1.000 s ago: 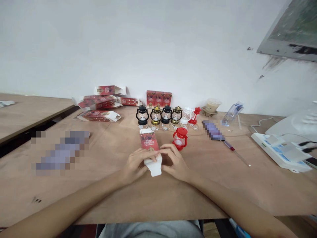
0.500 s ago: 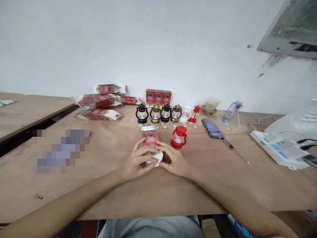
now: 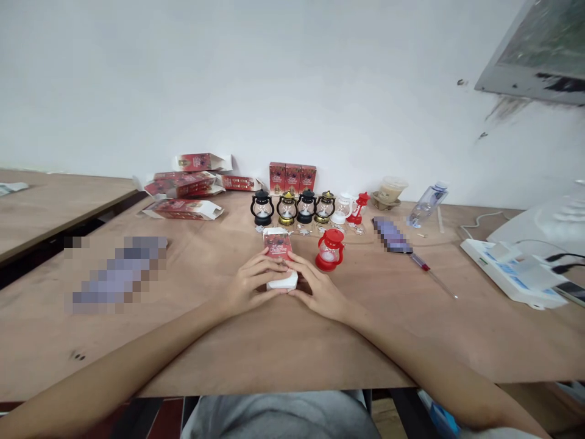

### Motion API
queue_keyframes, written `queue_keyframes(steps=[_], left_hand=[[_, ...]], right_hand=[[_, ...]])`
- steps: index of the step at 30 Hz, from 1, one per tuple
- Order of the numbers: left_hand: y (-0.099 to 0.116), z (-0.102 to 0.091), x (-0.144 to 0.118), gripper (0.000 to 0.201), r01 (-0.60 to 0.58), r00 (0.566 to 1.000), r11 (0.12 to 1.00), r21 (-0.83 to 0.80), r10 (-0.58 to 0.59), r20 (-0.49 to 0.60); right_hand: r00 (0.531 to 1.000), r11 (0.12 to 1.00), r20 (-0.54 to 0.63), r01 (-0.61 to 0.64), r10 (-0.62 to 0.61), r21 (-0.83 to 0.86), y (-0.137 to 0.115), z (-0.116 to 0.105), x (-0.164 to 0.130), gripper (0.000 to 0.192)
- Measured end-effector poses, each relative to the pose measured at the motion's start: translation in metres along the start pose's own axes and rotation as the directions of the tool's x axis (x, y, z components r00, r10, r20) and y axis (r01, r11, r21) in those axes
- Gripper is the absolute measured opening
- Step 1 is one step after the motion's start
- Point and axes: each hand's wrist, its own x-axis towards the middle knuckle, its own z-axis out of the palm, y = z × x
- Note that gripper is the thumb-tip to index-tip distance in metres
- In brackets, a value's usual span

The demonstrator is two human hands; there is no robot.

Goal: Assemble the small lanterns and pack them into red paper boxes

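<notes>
A small red printed cardboard box (image 3: 276,244) lies in front of me, its white end flap (image 3: 282,281) facing my body. My left hand (image 3: 253,280) closes on the box's left side, thumb at the near end and fingers over the top. From the right, my right hand (image 3: 320,289) grips the same box, thumb at its near edge. My fingers cover the middle of the box. Just right of it stands a red toy lantern (image 3: 329,251). Behind is a row of lanterns in black (image 3: 261,209), gold, white (image 3: 341,209) and red.
Three red boxes (image 3: 292,179) stand by the wall. Several open boxes (image 3: 185,185) are piled at the back left. On the right lie a screwdriver (image 3: 432,274), a power strip (image 3: 512,277), a clear bottle (image 3: 428,204) and a cup (image 3: 390,190).
The near-end flap, folded up and loose before, now lies flat against the box end. Both thumbs have moved to the box's near edge.
</notes>
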Motion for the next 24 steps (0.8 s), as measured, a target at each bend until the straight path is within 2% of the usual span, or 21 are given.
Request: queue_keyframes(steps=[4, 9, 14, 20, 24], left_hand=[[-0.0019, 0.0019, -0.0006, 0.025, -0.013, 0.999, 1.0, -0.022, 0.012, -0.049], [-0.0022, 0.0028, -0.0004, 0.023, 0.04, 0.999, 0.999, -0.032, -0.041, -0.034], [-0.0019, 0.0021, 0.0013, 0.023, 0.042, 0.999, 0.998, -0.04, -0.042, -0.006], [0.0034, -0.0001, 0.0041, 0.019, 0.157, 0.986, 0.986, -0.049, -0.154, 0.055], [0.0017, 0.0003, 0.0011, 0.022, 0.19, 0.981, 0.979, -0.075, -0.186, 0.059]], right_hand=[[1.0, 1.0, 0.007, -0.007, 0.007, 0.001, -0.001, -0.0008, 0.0011, 0.058], [1.0, 1.0, -0.016, 0.002, -0.002, -0.006, -0.0004, 0.0004, 0.0012, 0.057], [0.999, 1.0, -0.033, 0.011, -0.011, -0.021, 0.0026, 0.0033, 0.0013, 0.056], [1.0, 1.0, -0.006, -0.007, 0.007, -0.028, -0.0005, 0.0024, 0.0027, 0.053], [1.0, 1.0, 0.008, -0.022, 0.022, -0.014, -0.0058, -0.002, 0.0026, 0.052]])
